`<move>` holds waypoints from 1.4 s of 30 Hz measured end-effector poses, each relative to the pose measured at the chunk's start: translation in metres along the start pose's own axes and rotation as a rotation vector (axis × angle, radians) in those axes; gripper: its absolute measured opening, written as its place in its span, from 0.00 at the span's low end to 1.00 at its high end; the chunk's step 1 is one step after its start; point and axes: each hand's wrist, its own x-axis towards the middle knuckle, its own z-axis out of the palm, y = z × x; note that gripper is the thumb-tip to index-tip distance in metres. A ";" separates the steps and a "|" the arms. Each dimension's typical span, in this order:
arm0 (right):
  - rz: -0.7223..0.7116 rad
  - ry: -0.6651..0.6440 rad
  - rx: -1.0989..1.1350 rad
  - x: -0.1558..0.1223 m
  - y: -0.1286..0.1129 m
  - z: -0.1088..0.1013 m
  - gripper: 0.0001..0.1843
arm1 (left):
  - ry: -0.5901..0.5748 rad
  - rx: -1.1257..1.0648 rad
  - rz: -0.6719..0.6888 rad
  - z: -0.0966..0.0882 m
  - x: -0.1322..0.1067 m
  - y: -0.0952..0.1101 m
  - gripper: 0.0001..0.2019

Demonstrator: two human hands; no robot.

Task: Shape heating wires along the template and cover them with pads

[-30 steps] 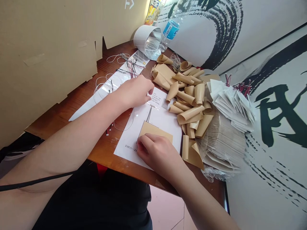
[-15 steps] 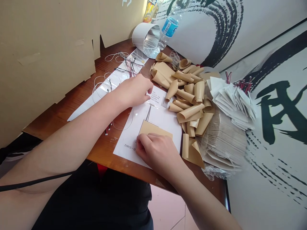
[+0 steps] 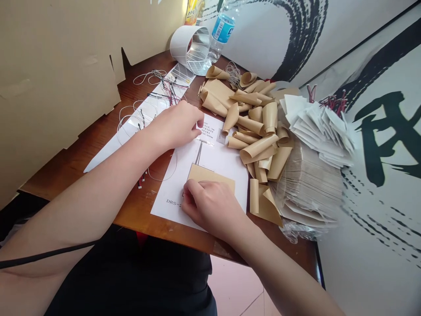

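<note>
Since half a second ago the right hand (image 3: 213, 208) has crept toward the near-left corner of the tan sheet (image 3: 215, 175), fingers bunched there; I cannot tell whether they pinch the corner or only press it. The sheet lies flat on the white printed paper (image 3: 230, 160), while the left hand (image 3: 176, 125), curled, pins the far end of the thin lead (image 3: 199, 153). It looks like working that corner free, which calls for a fingernail's purchase and a steady left hand; curled tan strips (image 3: 256, 131) crowd the tabletop (image 3: 98, 149) just beside.
</note>
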 end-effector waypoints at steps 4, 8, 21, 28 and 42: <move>-0.003 -0.039 0.045 0.003 0.003 -0.002 0.10 | 0.006 -0.027 0.003 -0.001 0.001 0.001 0.12; -0.007 -0.045 0.124 0.004 0.006 -0.003 0.08 | 0.073 -0.060 0.076 -0.001 0.000 0.006 0.12; -0.048 0.022 0.198 0.006 0.014 -0.004 0.07 | 0.106 -0.206 0.195 -0.006 0.029 0.033 0.10; -0.012 0.056 0.468 0.008 0.024 -0.005 0.04 | 0.145 -0.186 0.160 0.007 0.025 0.022 0.13; -0.135 0.034 0.423 0.001 0.026 -0.007 0.05 | 0.139 -0.059 0.112 0.007 0.016 0.021 0.17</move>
